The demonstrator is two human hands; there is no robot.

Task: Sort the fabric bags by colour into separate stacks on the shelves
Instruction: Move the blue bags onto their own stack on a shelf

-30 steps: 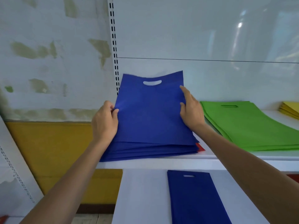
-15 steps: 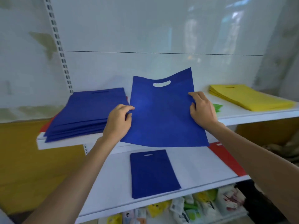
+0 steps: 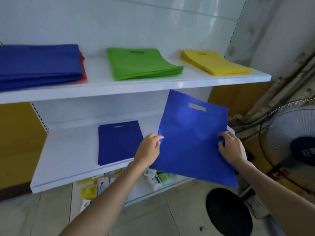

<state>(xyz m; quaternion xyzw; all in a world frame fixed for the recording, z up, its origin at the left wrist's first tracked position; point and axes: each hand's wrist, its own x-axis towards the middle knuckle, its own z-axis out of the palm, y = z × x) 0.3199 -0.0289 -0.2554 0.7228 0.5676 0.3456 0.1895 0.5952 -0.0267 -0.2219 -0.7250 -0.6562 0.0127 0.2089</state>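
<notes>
I hold one blue fabric bag (image 3: pixel 192 133) in the air in front of the lower shelf (image 3: pixel 68 150), its cut-out handle uppermost. My left hand (image 3: pixel 149 149) pinches its left edge and my right hand (image 3: pixel 230 148) pinches its right edge. A single blue bag (image 3: pixel 119 142) lies flat on the lower shelf to the left. On the upper shelf (image 3: pixel 136 86) lie a blue stack (image 3: pixel 39 65) with red showing under its right edge, a green stack (image 3: pixel 141 63) and a yellow stack (image 3: pixel 214 64).
A standing fan (image 3: pixel 289 133) is at the right, its black round base (image 3: pixel 228 212) on the tiled floor. Small packets (image 3: pixel 95 184) lie under the lower shelf. A yellow wall panel (image 3: pixel 18 142) sits behind the shelving on the left.
Both hands lifted one blue bag off the blue stack and carried it right and down, to the front of the lower shelf. My view swung right and down.
</notes>
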